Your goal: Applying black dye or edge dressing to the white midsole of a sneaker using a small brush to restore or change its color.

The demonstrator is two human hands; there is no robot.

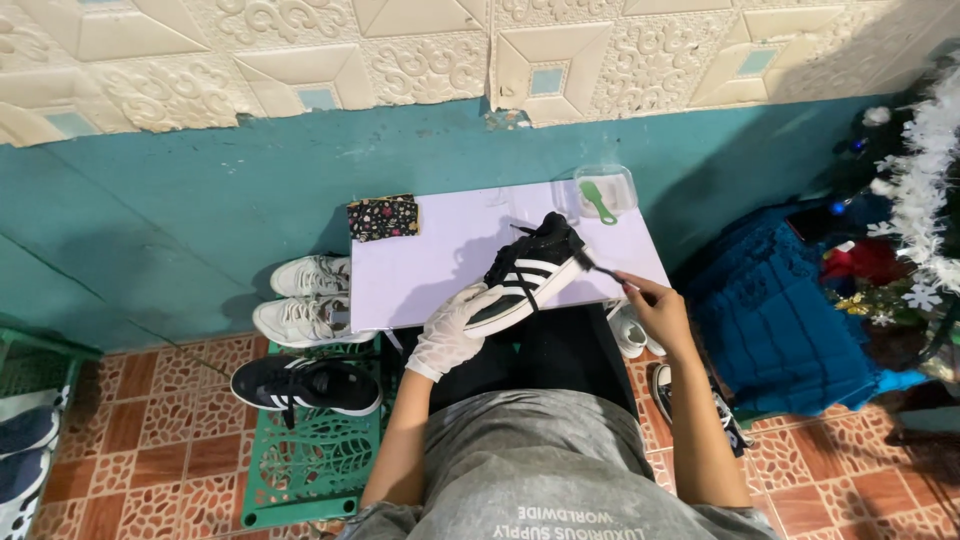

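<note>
The gloved left hand (448,330) grips a black sneaker (527,272) over the surface (420,270). The right hand (655,305) is closed on a small brush (598,267) at the sneaker's side. Scrubbing looks under way; four more shoes (310,300) wait on the floor.

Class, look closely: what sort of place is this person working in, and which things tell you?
Probably a home corner used for shoe cleaning: a small white table against a teal wall, sneakers on the tiled floor, tinsel decorations.

Even indoor light, soft shadows, sharp focus, wide-angle bending at edges.
</note>
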